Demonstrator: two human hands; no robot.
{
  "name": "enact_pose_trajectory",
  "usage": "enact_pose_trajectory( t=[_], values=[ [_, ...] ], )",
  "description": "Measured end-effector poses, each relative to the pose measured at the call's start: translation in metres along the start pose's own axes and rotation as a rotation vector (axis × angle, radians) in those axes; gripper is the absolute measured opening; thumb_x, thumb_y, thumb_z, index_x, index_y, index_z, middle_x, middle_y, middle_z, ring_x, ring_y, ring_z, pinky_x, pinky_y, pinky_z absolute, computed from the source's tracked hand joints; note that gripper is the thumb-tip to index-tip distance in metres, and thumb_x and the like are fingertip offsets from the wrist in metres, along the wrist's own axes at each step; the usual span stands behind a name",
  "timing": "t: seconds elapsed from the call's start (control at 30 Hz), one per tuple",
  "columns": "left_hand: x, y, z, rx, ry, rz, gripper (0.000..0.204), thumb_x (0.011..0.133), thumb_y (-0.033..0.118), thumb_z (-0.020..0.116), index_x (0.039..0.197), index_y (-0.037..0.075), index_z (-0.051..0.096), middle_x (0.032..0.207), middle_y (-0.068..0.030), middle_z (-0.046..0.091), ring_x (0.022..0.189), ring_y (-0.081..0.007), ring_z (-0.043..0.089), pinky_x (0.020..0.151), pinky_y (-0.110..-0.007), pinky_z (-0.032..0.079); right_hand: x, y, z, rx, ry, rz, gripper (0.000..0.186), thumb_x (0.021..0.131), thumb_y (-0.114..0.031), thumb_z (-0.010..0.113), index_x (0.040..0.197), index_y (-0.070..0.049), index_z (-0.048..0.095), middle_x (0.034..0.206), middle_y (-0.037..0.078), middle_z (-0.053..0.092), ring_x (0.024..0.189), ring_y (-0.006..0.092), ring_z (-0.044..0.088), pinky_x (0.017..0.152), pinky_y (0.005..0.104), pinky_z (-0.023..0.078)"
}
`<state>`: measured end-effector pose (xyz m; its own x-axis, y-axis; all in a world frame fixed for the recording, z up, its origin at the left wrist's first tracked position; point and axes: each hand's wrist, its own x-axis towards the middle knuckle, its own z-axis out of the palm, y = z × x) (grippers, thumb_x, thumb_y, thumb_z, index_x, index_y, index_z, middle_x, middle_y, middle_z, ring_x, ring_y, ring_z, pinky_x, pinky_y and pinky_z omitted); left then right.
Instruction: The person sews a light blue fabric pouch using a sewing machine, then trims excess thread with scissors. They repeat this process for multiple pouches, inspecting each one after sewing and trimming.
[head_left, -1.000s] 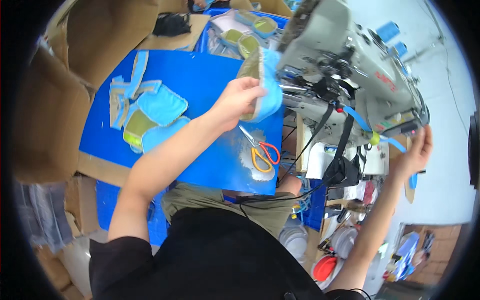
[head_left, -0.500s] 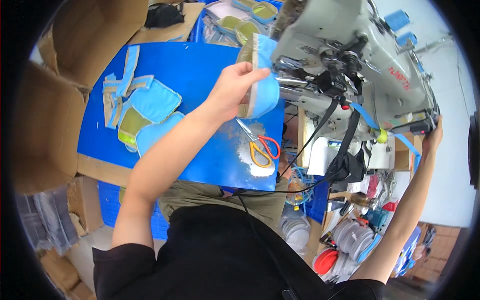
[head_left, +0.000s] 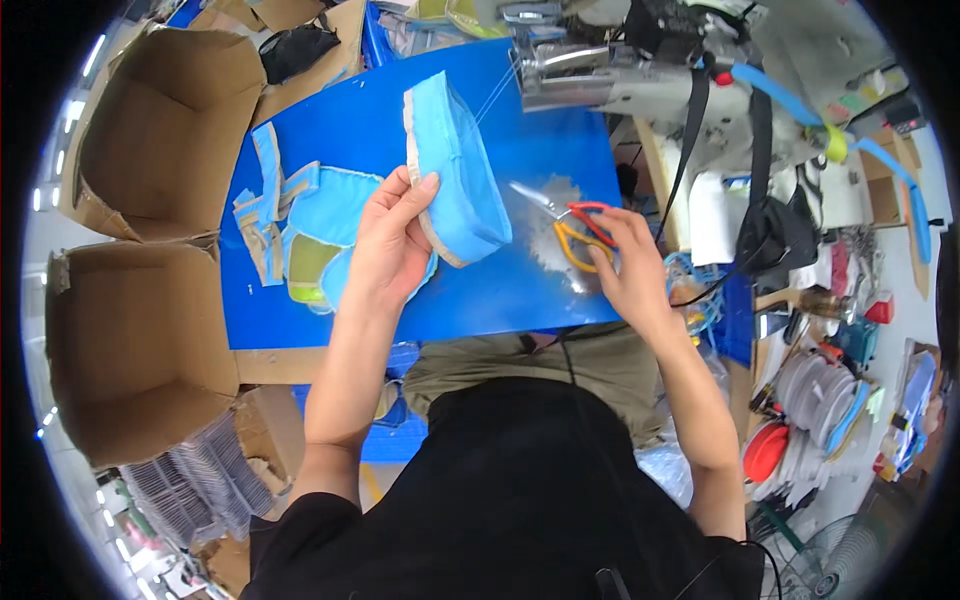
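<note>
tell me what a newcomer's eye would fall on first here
Probably the light blue fabric piece with beige edging, held up by the left hand near the middle of the view. Next, likely the scissors with one red and one yellow handle, on the blue tabletop at the right hand's fingers. The sewing machine at the upper right may also draw the eye.

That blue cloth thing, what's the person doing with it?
The person's left hand is holding up a blue cloth piece with a beige edge, above the blue table. Thin threads run from it toward the sewing machine. The right hand is at the handles of the scissors; whether it grips them is hard to tell.
</note>
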<state>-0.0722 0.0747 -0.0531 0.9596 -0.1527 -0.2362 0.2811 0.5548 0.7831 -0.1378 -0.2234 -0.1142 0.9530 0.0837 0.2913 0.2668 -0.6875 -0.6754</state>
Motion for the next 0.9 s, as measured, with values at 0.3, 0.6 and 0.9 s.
enact_pose_trajectory(
  t=[0.3, 0.6, 0.9],
  values=[
    [-0.009, -0.005, 0.009, 0.046, -0.025, 0.073, 0.013, 0.100, 0.010, 0.068, 0.111, 0.004, 0.064, 0.109, -0.0065, 0.073, 0.097, -0.0120, 0.070, 0.089, -0.030, 0.057, 0.002, 0.041, 0.033, -0.217, -0.290, 0.067, 0.062, 0.079, -0.007, 0.078, 0.136, -0.004, 0.053, 0.111, 0.018, 0.061, 0.102, 0.0386, 0.063, 0.086, 0.0467, 0.054],
    [-0.008, -0.006, 0.025, 0.079, 0.016, 0.143, 0.015, 0.099, 0.009, 0.070, 0.110, 0.002, 0.063, 0.101, -0.0064, 0.074, 0.087, -0.0106, 0.071, 0.077, -0.028, 0.059, 0.001, 0.010, 0.017, 0.696, -0.465, 0.460, 0.061, 0.082, -0.015, 0.083, 0.135, -0.005, 0.055, 0.079, 0.005, 0.066, 0.074, 0.0138, 0.066, 0.070, 0.0322, 0.053],
    [-0.003, -0.008, 0.021, 0.035, 0.023, 0.004, 0.024, 0.100, 0.013, 0.066, 0.120, -0.001, 0.064, 0.110, -0.0114, 0.074, 0.097, -0.0177, 0.072, 0.088, -0.034, 0.059, 0.046, -0.067, 0.003, 0.443, -0.218, 0.201, 0.061, 0.076, -0.029, 0.093, 0.125, -0.008, 0.063, 0.071, 0.002, 0.059, 0.064, 0.0166, 0.056, 0.065, 0.0319, 0.049]
  ],
)
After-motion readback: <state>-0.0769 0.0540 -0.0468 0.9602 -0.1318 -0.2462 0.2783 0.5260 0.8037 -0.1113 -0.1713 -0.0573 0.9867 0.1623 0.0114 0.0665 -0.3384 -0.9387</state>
